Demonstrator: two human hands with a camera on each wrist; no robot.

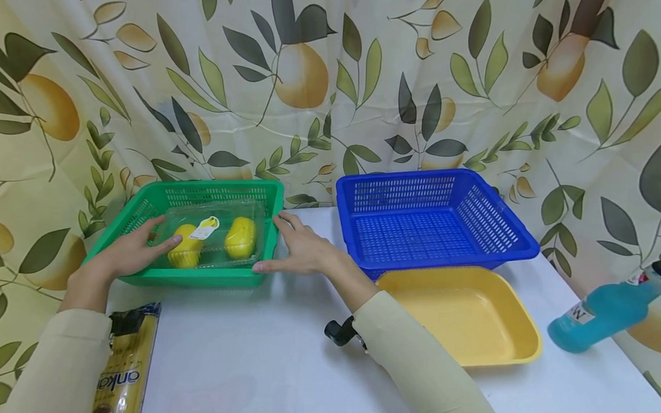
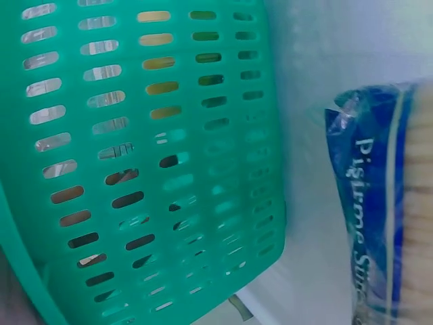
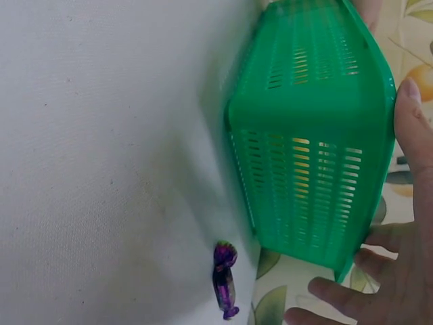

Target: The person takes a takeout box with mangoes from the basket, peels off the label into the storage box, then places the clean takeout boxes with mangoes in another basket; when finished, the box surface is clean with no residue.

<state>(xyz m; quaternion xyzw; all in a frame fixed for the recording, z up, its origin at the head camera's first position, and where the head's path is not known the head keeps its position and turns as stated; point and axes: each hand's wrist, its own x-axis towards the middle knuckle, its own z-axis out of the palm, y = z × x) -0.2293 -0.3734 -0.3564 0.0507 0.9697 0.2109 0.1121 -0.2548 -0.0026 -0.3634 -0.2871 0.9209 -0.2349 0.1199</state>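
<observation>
A clear plastic box (image 1: 218, 245) with two yellow items, one bearing a white tag, lies inside the green basket (image 1: 197, 279). My left hand (image 1: 129, 248) reaches over the basket's left side; its thumb lies over the box's left end and its fingers are spread loosely. At the opposite side, my right hand (image 1: 302, 245) touches the basket's right rim with thumb and fingers apart. The right wrist view shows that thumb (image 3: 411, 122) against the rim. In the left wrist view the slotted basket wall (image 2: 152, 169) hides the left hand.
To the right stand a blue basket (image 1: 417, 237), a yellow tray (image 1: 469, 314) and a blue bottle (image 1: 600, 316). A yellow-and-blue packet (image 1: 125, 369) lies near the left forearm. A purple-wrapped candy (image 3: 224, 281) sits beside the green basket. A leaf-patterned curtain (image 1: 335, 79) hangs behind.
</observation>
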